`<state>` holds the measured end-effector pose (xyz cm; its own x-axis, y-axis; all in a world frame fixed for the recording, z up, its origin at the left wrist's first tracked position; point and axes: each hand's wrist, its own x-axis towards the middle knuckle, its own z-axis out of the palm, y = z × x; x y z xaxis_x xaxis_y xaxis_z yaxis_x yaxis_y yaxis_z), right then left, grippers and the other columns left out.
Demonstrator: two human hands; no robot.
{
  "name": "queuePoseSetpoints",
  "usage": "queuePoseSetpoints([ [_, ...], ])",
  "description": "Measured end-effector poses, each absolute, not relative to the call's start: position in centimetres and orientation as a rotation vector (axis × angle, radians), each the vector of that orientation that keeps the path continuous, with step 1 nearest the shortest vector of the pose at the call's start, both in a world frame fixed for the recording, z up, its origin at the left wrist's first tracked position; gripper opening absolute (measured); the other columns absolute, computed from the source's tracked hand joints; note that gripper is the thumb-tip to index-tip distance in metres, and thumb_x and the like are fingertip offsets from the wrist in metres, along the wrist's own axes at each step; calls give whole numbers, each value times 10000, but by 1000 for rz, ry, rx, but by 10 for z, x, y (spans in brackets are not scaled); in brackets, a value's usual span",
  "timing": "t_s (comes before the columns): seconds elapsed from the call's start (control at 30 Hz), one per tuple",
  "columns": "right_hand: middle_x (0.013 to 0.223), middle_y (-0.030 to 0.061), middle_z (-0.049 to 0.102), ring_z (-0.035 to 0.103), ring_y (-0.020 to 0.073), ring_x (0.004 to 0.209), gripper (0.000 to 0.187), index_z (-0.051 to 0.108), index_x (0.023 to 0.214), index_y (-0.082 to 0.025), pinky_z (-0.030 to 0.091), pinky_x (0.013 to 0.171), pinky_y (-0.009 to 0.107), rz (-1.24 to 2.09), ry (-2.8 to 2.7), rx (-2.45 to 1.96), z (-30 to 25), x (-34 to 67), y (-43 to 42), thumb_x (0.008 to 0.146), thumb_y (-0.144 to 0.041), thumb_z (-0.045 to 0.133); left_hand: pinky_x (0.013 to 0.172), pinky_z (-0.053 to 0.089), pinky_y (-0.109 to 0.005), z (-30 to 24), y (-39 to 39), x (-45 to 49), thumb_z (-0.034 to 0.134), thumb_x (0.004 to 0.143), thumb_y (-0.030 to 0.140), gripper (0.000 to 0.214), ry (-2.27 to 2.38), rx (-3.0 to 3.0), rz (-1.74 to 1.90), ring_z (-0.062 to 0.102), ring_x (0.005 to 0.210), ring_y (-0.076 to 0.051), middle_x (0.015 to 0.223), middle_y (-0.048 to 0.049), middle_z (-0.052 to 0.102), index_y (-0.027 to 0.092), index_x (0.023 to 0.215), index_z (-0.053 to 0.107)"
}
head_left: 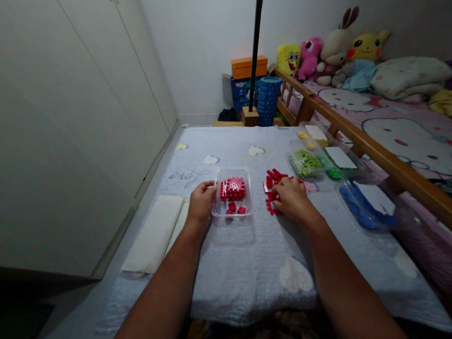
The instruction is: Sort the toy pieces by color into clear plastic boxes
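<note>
While the left hand has its fingers closed on the left rim of one clear box, the right hand bends over one pile of red pieces just to the box's right. The right fingers are drawn close together among the pieces; whether they have hold of one cannot be told. The box sits near the middle of the sheet, with one red block in its far half and a few loose bits, perhaps three, nearer the person. To the right stand four clear tubs, one each of yellow, lime, green and blue pieces; three white cards lie on the yellow, green and blue ones. On the left lies one folded cream cloth.
</note>
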<state>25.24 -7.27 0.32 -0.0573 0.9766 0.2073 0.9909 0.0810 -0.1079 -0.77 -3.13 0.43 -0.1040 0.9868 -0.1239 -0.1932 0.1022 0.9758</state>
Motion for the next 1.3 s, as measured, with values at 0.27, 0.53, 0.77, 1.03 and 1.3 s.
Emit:
queuePoseSetpoints([
  [0.27,1229,165,643,511,333,1100,260,747,1084,-213,380,876,446,-76,-2104,-2088,5,243,-72,851,-172,641,483,380,-218,3,-31,-7,721,592,328,307,1193,920,1297,463,482,-96,560,61,560,164,848,682],
  [0.53,1195,133,684,526,325,1101,172,732,1003,-209,357,864,423,-2,-2069,-2067,8,241,-69,855,-176,650,499,370,-218,1,-31,-8,721,603,337,314,1210,940,1293,466,507,-96,592,53,577,162,862,686],
  [0.77,990,87,742,568,289,1015,91,713,873,-210,347,891,409,89,-1992,-1914,12,240,-67,845,-140,662,494,352,-220,2,-31,-9,709,604,356,333,1224,962,1281,445,504,-93,589,58,563,160,873,687],
  [1.03,988,40,740,571,254,1029,76,718,941,-247,349,992,407,268,-1923,-1333,29,199,-77,917,-218,653,502,351,-219,1,-30,-9,714,596,357,342,1210,949,1296,427,500,-89,564,75,524,163,876,685],
  [1.3,1034,53,737,532,260,1084,126,741,943,-228,293,1011,422,305,-2033,-1438,25,183,-78,896,-142,660,522,386,-223,0,-30,-8,724,597,344,326,1209,945,1302,478,530,-101,590,56,568,160,864,693],
])
